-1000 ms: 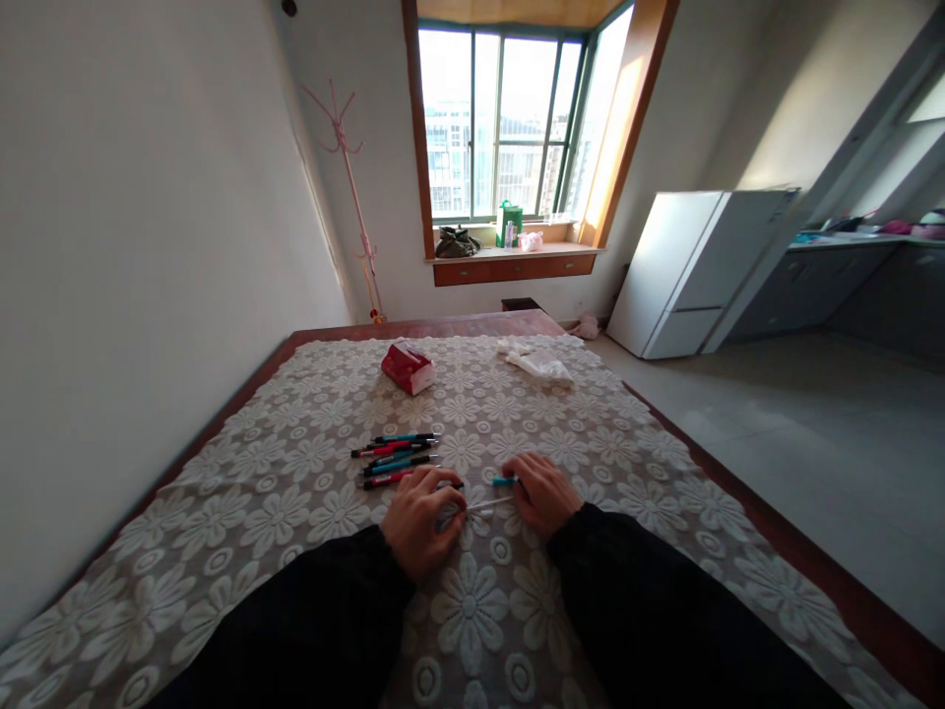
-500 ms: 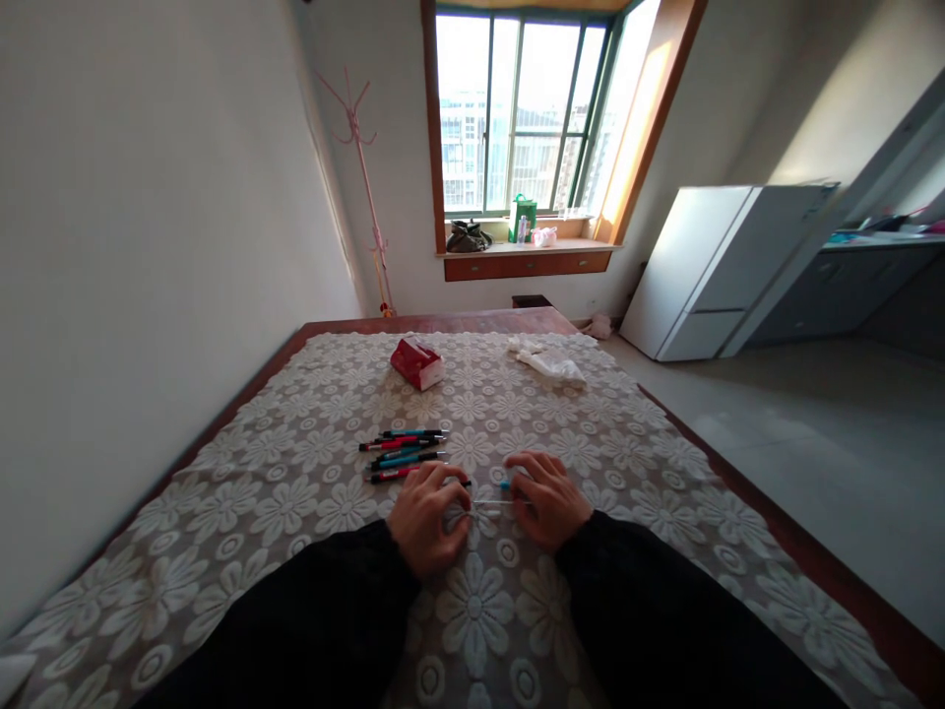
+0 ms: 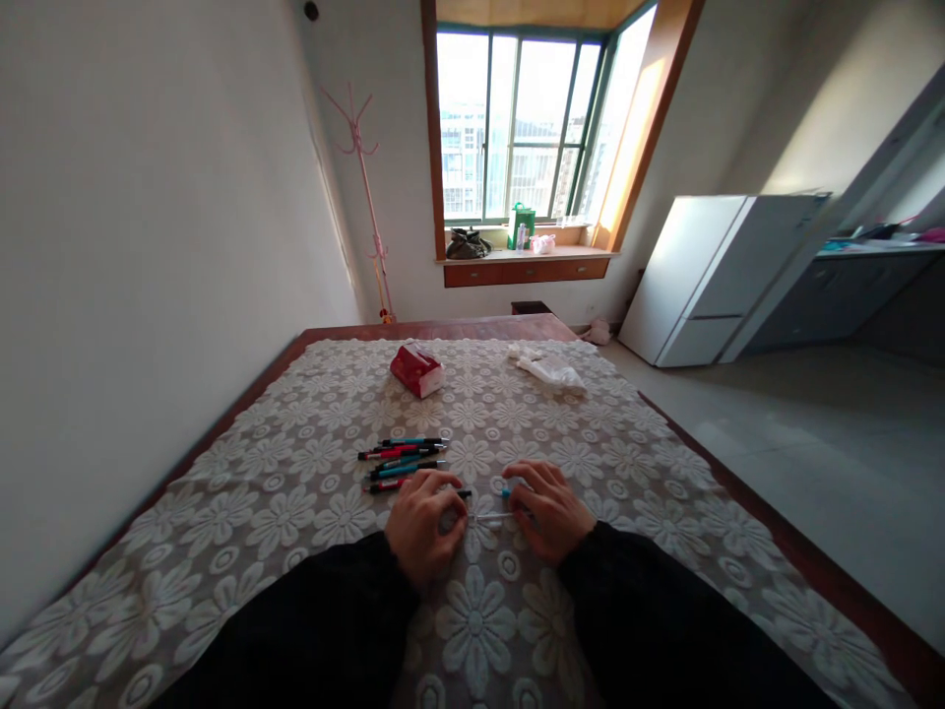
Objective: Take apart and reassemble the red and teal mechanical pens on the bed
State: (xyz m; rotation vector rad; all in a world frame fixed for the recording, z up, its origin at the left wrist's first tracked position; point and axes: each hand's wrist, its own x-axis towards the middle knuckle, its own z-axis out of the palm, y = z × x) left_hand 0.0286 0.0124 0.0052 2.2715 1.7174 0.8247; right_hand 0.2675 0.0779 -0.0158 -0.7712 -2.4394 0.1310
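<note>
Both my hands are low over the flowered tablecloth (image 3: 476,615), close to each other. My left hand (image 3: 424,527) has its thumb and index finger curled together; what sits between their tips is hidden. A small black piece (image 3: 465,493) shows just past its index finger. My right hand (image 3: 552,514) is closed, its fingertips at one end of a thin whitish rod (image 3: 493,516) that spans the gap toward my left hand. By the right fingers is a small blue piece (image 3: 506,492). Several red, blue and black pens (image 3: 405,454) lie in a loose group beyond my left hand.
Farther back on the table stand a red tissue pack (image 3: 417,370) and a crumpled white plastic bag (image 3: 553,374). A wall runs along the left. Beyond the table are a pink coat rack (image 3: 363,187), a window ledge with bags and a white fridge (image 3: 701,281).
The view has tilted up slightly, so the scene sits a little lower. Both hands keep nearly the same pose, and the rod still lies between them.
</note>
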